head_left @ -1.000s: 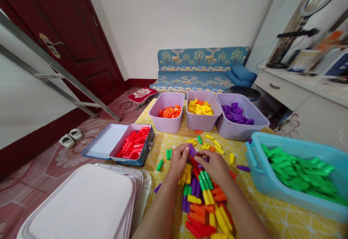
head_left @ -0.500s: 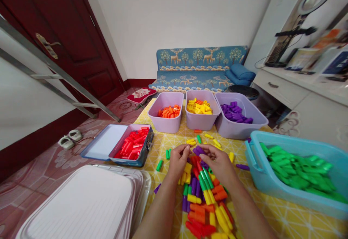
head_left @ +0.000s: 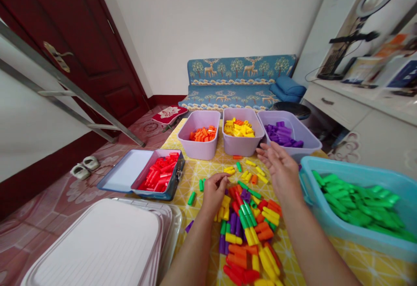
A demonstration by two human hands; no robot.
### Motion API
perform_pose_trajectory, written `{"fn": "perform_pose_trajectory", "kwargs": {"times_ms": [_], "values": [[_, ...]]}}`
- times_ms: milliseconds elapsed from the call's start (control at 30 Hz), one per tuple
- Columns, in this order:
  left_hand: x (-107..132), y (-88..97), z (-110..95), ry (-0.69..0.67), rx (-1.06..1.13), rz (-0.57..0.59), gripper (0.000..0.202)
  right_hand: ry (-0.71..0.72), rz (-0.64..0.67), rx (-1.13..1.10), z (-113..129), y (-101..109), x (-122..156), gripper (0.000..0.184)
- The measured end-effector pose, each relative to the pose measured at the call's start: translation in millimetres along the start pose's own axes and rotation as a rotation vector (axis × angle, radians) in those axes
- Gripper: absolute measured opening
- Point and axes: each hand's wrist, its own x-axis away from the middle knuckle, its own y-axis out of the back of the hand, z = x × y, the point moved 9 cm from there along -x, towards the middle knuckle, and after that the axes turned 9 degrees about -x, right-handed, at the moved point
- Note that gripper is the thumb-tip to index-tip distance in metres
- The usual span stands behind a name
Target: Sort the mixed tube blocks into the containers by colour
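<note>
My left hand (head_left: 215,194) is over the left edge of a pile of coloured plastic tube pieces, thumb and fingertips curled together; whether anything is between them is hidden. My right hand (head_left: 280,171) is raised in front of the right lilac bin (head_left: 308,140), fingers stretched and apart, with nothing visible in it. Purple pieces (head_left: 282,134) lie inside that bin. Below and between my hands, the mixed pile holds joined green pieces (head_left: 247,214), orange pieces (head_left: 237,255), yellow pieces (head_left: 267,262) and purple pieces (head_left: 233,223).
Orange pieces fill part of the left lilac bin (head_left: 198,147); the middle lilac bin (head_left: 241,145) has mostly yellow. A turquoise tub (head_left: 352,225) of green pieces stands right. At left are an open case (head_left: 172,188) of red pieces and a white lid (head_left: 94,242).
My right hand has moved up and right from the pile to the purple bin, and the purple piece it held is no longer seen in it. My left hand has barely moved.
</note>
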Motion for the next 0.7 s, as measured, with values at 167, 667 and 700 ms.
{"fn": "perform_pose_trajectory", "kwargs": {"times_ms": [167,667,700], "values": [[-1.2,6.2,-6.6,-0.046,-0.039,-0.056,0.021,0.11,0.283,0.708,-43.2,-27.4,-4.6,0.029],[-0.6,8.7,-14.4,-0.105,-0.109,-0.077,0.02,0.216,0.375,1.381,-62.3,-41.4,-16.0,0.036],[-0.4,10.4,-16.9,-0.128,-0.138,-0.095,0.02,0.219,0.39,1.381,-63.9,-40.5,-15.2,0.034]]}}
